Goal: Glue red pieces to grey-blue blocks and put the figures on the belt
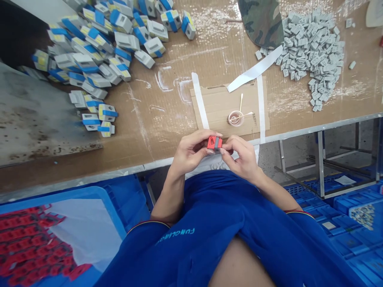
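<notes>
Near the table's front edge, a small red part with a grey band is held between both hands. My left hand pinches its left side between thumb and fingers. The closed fingers of my right hand touch its right side; whether they hold a further small piece is too small to tell. Just beyond the hands, a taped cardboard sheet bears a small clear cup with a cotton swab across it. Another swab lies by the cup's far rim.
Grey-white blocks with blue tape are heaped at the back left. Small grey pieces form a pile at the right, beside a camouflage item. A blue crate with red parts stands at lower left.
</notes>
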The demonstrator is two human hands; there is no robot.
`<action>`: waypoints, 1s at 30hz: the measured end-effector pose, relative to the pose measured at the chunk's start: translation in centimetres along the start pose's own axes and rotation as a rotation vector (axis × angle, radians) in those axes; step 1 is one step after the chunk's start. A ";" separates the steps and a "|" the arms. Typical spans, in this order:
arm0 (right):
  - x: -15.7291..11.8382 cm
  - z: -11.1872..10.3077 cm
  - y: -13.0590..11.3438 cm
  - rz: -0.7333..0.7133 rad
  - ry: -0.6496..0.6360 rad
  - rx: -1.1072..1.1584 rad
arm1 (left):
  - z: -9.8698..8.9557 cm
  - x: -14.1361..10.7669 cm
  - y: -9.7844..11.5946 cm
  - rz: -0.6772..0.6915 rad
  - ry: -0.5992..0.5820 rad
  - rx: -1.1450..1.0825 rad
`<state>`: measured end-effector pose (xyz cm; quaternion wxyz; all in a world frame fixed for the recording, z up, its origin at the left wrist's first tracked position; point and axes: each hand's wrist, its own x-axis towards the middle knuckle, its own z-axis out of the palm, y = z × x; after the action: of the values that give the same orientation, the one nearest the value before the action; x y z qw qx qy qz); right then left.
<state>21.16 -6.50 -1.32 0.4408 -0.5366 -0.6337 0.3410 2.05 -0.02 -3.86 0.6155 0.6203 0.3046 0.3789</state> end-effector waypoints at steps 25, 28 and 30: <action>1.4 -1.2 -0.9 0.151 -0.119 -0.104 | 0.0 0.0 -0.3 -0.029 0.048 0.093; 1.5 -1.7 -1.3 0.168 -0.153 -0.093 | 0.2 -0.1 -0.4 -0.051 0.060 0.064; 1.6 -2.0 -1.4 0.166 -0.171 -0.090 | 0.3 -0.1 -0.5 -0.057 0.070 0.051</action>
<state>22.42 -5.32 1.06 0.3308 -0.5753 -0.6370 0.3921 2.26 -0.25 -4.37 0.5991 0.6131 0.3532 0.3747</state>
